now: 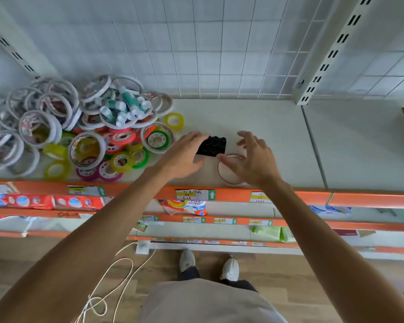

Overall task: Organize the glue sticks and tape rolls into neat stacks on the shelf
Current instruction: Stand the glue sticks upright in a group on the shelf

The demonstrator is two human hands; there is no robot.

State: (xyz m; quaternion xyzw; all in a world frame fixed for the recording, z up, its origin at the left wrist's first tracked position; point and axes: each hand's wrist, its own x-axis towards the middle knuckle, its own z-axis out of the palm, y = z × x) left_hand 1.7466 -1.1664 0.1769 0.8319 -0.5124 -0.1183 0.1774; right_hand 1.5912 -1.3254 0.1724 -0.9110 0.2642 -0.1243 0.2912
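In the frame's middle, the left hand (184, 159) grips a black pack of glue sticks (211, 146) above the shelf (278, 141). The right hand (254, 162), fingers spread, touches a clear tape roll (231, 170) just beside. The pile of tape rolls (79, 131) lies at left.

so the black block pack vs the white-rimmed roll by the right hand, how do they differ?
The black block pack is dark, squarish and knobbed on top; the white-rimmed roll is a thin pale ring with a red edge. The left hand grips the pack, lifted off the shelf; the roll lies flat near the front edge, with the right hand open over it. Both sit apart from the tape pile.
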